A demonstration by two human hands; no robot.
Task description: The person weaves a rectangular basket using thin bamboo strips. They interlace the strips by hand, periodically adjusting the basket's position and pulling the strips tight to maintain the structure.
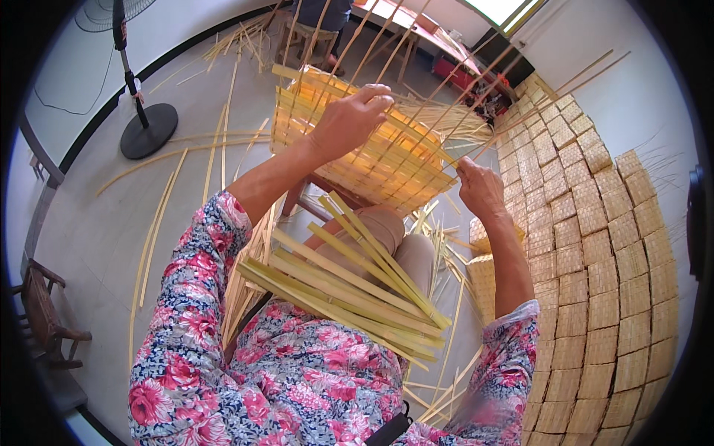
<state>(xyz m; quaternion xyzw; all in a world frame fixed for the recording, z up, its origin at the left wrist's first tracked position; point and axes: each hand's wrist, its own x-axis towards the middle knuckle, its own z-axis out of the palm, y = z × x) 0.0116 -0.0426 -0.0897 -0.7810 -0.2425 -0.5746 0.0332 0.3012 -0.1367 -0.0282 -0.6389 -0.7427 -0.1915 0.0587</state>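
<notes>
A partly woven yellow bamboo basket (401, 184) with long upright stakes stands tilted in front of me. My left hand (352, 117) is over the basket's upper middle, its fingers closed on a flat bamboo strip (416, 132) running across the stakes. My right hand (480, 186) grips the right end of a strip at the basket's right corner, fingers bent together. Several loose green-yellow bamboo strips (346, 301) lie fanned over my lap, below the basket, reaching toward my knees.
A standing fan (149, 130) is at left; a small wooden chair (44, 312) sits lower left. Stacks of woven squares (587, 290) line the right wall. Loose strips (152, 230) lie on the floor. At the back, a seated person (320, 15) is near a long table (442, 41).
</notes>
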